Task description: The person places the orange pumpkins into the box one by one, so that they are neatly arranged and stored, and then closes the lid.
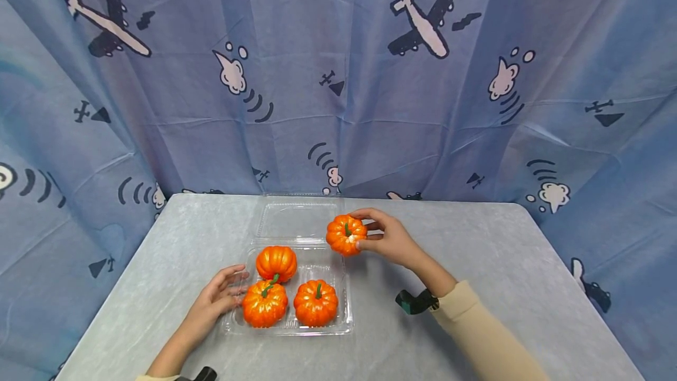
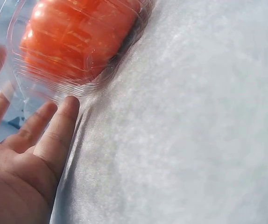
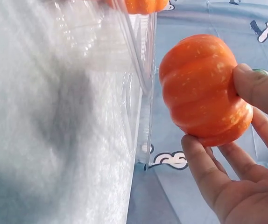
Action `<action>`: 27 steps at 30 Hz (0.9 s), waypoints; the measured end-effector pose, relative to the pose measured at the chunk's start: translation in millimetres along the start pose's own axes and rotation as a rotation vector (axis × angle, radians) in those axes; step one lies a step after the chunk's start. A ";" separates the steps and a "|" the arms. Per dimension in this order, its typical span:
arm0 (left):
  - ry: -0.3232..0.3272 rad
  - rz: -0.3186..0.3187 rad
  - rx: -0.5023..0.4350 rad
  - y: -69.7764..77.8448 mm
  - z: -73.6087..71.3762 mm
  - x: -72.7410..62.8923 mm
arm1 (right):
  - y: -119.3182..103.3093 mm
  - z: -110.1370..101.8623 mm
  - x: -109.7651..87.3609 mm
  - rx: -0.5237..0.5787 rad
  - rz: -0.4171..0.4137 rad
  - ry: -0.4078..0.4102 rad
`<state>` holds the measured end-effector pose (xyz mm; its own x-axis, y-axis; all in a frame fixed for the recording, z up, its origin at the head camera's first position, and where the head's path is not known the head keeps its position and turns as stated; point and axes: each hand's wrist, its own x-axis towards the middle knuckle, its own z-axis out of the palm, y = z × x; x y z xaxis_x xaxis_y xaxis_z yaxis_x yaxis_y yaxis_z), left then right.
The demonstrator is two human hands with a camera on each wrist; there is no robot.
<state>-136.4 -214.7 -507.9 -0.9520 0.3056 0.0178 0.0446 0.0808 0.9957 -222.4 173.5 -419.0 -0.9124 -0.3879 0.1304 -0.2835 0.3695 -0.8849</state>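
My right hand [image 1: 388, 239] holds a small orange pumpkin [image 1: 344, 235] between thumb and fingers, raised over the back right corner of a clear plastic clamshell box [image 1: 346, 316]. In the right wrist view the held pumpkin [image 3: 201, 91] hangs apart from the box's wall. Three more pumpkins sit in the box: one at the back left [image 1: 276, 262], one at the front left [image 1: 259, 308], and one at the front right [image 1: 315, 304]. At the box's left side is my left hand [image 1: 214, 296], fingers extended. Its fingertips [image 2: 70, 106] touch or nearly touch the ridged plastic wall.
The box's clear lid [image 1: 298, 220] lies folded back toward the far edge of the grey-white table [image 1: 465, 263]. Behind the table hangs a blue curtain [image 1: 296, 75] printed with airplanes. A dark band with a camera [image 1: 418, 301] sits at the right wrist.
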 end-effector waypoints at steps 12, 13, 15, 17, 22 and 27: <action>-0.002 0.000 -0.006 0.2 -0.2 -0.1 | -11.3 15.2 -0.6 -0.021 -0.053 -0.036; -0.002 0.001 -0.007 0.0 -0.2 -0.1 | -12.4 16.5 -0.5 -0.031 -0.059 -0.037; -0.004 0.005 -0.008 -0.4 -0.3 -0.1 | -13.7 19.6 -0.3 -0.058 -0.079 -0.038; -0.004 0.005 -0.007 -0.8 -0.5 -0.1 | -14.4 23.2 0.2 -0.091 -0.096 -0.040; -0.003 -0.004 -0.001 -1.4 -1.2 0.3 | -13.1 32.1 1.2 -0.144 -0.150 -0.066; -0.006 0.001 0.002 -1.7 -1.7 0.5 | -12.1 40.0 2.3 -0.170 -0.216 -0.101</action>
<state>-137.5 -216.3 -509.4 -0.9500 0.3116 0.0186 0.0465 0.0823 0.9955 -209.3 134.4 -425.8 -0.7939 -0.5518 0.2555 -0.5214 0.4015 -0.7529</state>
